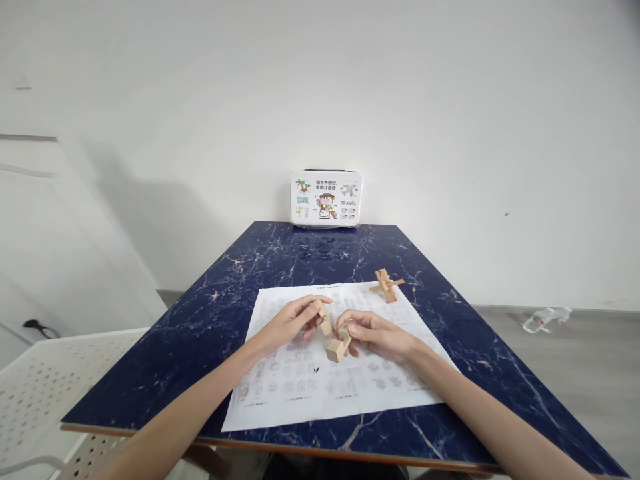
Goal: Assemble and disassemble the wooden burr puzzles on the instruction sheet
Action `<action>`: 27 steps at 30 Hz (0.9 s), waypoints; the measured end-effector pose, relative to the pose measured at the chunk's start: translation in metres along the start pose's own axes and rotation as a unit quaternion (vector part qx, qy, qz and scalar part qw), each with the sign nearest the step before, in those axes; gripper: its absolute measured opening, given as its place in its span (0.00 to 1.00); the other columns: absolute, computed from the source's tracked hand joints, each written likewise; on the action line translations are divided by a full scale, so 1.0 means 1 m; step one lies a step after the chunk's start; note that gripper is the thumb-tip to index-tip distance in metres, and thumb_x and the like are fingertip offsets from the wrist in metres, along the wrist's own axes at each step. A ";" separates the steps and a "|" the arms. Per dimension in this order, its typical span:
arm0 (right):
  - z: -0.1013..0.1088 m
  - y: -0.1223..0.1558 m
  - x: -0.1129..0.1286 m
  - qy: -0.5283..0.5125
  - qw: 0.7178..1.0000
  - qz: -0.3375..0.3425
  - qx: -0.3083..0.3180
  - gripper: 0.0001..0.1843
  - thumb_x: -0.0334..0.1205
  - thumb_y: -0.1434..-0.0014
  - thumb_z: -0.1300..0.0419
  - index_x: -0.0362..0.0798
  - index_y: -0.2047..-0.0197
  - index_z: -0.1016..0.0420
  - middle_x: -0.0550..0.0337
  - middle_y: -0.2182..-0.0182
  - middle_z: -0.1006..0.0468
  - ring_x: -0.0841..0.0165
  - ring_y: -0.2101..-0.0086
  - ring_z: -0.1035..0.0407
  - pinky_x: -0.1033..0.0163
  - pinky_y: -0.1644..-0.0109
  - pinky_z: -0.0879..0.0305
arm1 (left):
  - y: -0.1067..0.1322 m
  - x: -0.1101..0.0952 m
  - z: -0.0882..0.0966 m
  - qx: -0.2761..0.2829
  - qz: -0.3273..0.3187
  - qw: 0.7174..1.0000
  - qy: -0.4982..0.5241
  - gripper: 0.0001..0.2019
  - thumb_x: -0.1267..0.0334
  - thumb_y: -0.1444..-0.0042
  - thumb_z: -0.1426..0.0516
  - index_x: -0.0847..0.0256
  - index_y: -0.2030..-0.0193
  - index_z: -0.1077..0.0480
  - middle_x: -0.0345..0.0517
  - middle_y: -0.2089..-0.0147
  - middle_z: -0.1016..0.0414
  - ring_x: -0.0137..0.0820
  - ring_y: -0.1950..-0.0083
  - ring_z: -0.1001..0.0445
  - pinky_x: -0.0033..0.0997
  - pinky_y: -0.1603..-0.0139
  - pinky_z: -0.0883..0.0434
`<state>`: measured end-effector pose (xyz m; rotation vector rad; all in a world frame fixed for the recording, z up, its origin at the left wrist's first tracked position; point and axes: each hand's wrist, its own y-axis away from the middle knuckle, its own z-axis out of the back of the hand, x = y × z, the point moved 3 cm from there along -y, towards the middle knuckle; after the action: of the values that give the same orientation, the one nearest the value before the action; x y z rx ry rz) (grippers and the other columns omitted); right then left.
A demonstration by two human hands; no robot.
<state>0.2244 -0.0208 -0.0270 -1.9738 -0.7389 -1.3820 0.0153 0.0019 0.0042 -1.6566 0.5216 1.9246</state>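
Observation:
My left hand (295,319) is closed on a small wooden puzzle piece (325,324) over the middle of a white printed sheet (320,387). My right hand (376,335) is closed on another wooden puzzle piece (338,345), a notched block that points toward me. The two pieces almost touch between my hands. A small joined cluster of wooden pieces (385,285) stands on the sheet's far right corner, beyond my right hand.
The sheet lies on a dark blue marble-patterned table (210,313). A white box with cartoon pictures (326,198) stands against the wall at the far edge. A white perforated rack (45,373) sits at the left. A plastic bottle (543,319) lies on the floor at the right.

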 end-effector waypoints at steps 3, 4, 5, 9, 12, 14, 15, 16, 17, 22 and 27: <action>0.002 0.001 0.002 -0.018 1.000 0.005 -0.020 0.17 0.52 0.35 0.32 0.47 0.53 0.23 0.57 0.63 0.21 0.70 0.68 0.26 0.66 0.67 0.35 | 0.000 -0.002 0.000 -0.003 0.009 1.000 0.007 0.23 0.42 0.31 0.45 0.60 0.45 0.30 0.38 0.67 0.29 0.22 0.77 0.36 0.26 0.75 0.36; 0.002 0.001 0.003 -0.022 0.999 0.006 -0.027 0.18 0.53 0.36 0.31 0.47 0.54 0.23 0.57 0.64 0.21 0.70 0.68 0.26 0.66 0.67 0.36 | 0.000 -0.002 0.000 -0.008 0.013 1.000 0.009 0.22 0.41 0.31 0.45 0.61 0.49 0.30 0.38 0.68 0.30 0.22 0.78 0.37 0.26 0.75 0.37; 0.003 0.001 0.004 -0.026 0.999 0.005 -0.033 0.19 0.54 0.37 0.30 0.48 0.54 0.23 0.57 0.64 0.21 0.70 0.69 0.27 0.66 0.67 0.36 | 0.000 -0.002 0.000 -0.014 0.018 1.000 0.011 0.22 0.41 0.32 0.45 0.61 0.54 0.31 0.37 0.69 0.30 0.22 0.78 0.37 0.26 0.75 0.37; 0.004 0.002 0.005 -0.034 0.998 -0.001 -0.048 0.20 0.55 0.38 0.29 0.48 0.54 0.23 0.58 0.66 0.22 0.70 0.70 0.29 0.65 0.68 0.37 | 0.000 0.002 0.001 -0.035 0.040 0.999 0.011 0.21 0.41 0.32 0.45 0.59 0.64 0.37 0.35 0.73 0.32 0.23 0.78 0.37 0.25 0.75 0.38; 0.005 0.002 0.005 -0.044 0.997 0.006 -0.066 0.20 0.57 0.38 0.30 0.48 0.56 0.22 0.58 0.67 0.23 0.71 0.71 0.31 0.65 0.68 0.39 | -0.001 0.004 0.002 -0.042 0.043 0.998 -0.003 0.22 0.41 0.31 0.47 0.59 0.64 0.36 0.35 0.74 0.33 0.23 0.78 0.37 0.26 0.74 0.38; 0.007 0.002 0.005 -0.052 0.995 0.013 -0.085 0.20 0.57 0.38 0.30 0.49 0.56 0.23 0.61 0.69 0.25 0.72 0.72 0.34 0.65 0.69 0.42 | -0.001 0.004 0.002 -0.039 0.044 0.998 -0.020 0.23 0.39 0.31 0.48 0.59 0.64 0.35 0.36 0.73 0.32 0.24 0.78 0.36 0.26 0.74 0.37; 0.008 0.002 0.006 -0.053 0.994 0.017 -0.096 0.20 0.57 0.37 0.31 0.49 0.56 0.23 0.62 0.72 0.27 0.72 0.73 0.35 0.65 0.69 0.43 | -0.001 0.004 0.001 -0.033 0.048 0.998 -0.029 0.24 0.39 0.31 0.48 0.59 0.64 0.34 0.36 0.73 0.32 0.24 0.77 0.35 0.27 0.74 0.37; 0.009 0.002 0.006 -0.052 0.993 0.020 -0.106 0.19 0.57 0.36 0.31 0.49 0.56 0.24 0.64 0.73 0.29 0.72 0.74 0.37 0.65 0.70 0.45 | -0.001 0.003 0.000 -0.026 0.053 0.998 -0.037 0.24 0.39 0.31 0.49 0.59 0.64 0.34 0.37 0.73 0.31 0.24 0.77 0.35 0.27 0.74 0.37; 0.010 0.002 0.007 -0.047 0.992 0.023 -0.116 0.19 0.57 0.36 0.32 0.50 0.56 0.25 0.65 0.75 0.30 0.73 0.75 0.39 0.65 0.70 0.46 | -0.001 0.002 -0.001 -0.017 0.059 0.997 -0.042 0.25 0.38 0.31 0.49 0.60 0.64 0.34 0.37 0.73 0.30 0.25 0.77 0.35 0.27 0.74 0.36; 0.011 0.000 0.006 0.006 0.989 0.021 -0.145 0.19 0.57 0.34 0.34 0.49 0.57 0.26 0.65 0.73 0.30 0.73 0.77 0.40 0.64 0.71 0.48 | 0.001 -0.002 -0.008 0.033 0.073 0.996 -0.042 0.26 0.37 0.31 0.50 0.60 0.61 0.30 0.38 0.74 0.30 0.25 0.77 0.36 0.27 0.75 0.38; 0.006 -0.001 0.003 0.068 0.987 0.002 -0.147 0.19 0.57 0.34 0.34 0.49 0.57 0.27 0.65 0.74 0.29 0.72 0.76 0.38 0.64 0.70 0.47 | 0.002 -0.005 -0.010 0.066 0.062 0.995 -0.039 0.25 0.39 0.30 0.50 0.60 0.58 0.27 0.41 0.71 0.27 0.26 0.76 0.34 0.28 0.72 0.35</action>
<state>0.2285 -0.0155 -0.0258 -2.0715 -0.4906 -1.6825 0.0227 -0.0065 0.0074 -1.4912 0.7202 1.9884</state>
